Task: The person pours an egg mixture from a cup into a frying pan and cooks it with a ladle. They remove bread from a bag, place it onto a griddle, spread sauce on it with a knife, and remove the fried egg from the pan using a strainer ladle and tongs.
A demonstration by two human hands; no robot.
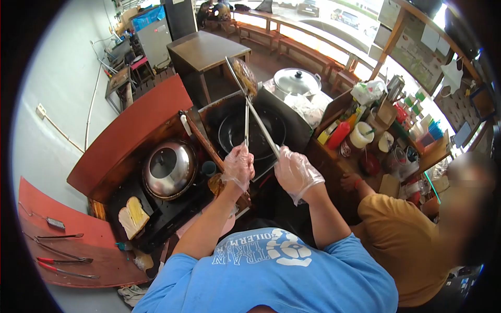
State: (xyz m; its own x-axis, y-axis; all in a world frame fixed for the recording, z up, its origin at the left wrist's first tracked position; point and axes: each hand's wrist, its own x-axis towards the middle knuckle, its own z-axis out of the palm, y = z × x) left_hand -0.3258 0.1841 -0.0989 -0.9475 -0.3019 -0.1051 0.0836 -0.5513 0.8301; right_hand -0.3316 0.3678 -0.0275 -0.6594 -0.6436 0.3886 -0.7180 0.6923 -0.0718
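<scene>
My left hand point(239, 167), in a clear plastic glove, is closed around the handle of a long metal utensil point(247, 125). My right hand point(296, 171), gloved the same way, grips a second long metal utensil point(264, 129). The two handles cross above a dark wok point(226, 136). A brown, glossy piece of food point(244, 75) is at the far ends of the utensils, raised beyond the wok; how exactly it is held I cannot tell. Dark liquid seems to lie in the wok.
Left of the wok stand a domed steel lid point(170, 169) and sliced bread point(133, 217) on a black griddle. Tongs point(65, 260) hang on a red panel. A lidded pot point(297, 82) stands behind right. A co-worker point(402, 235) leans by the condiment counter point(339, 160).
</scene>
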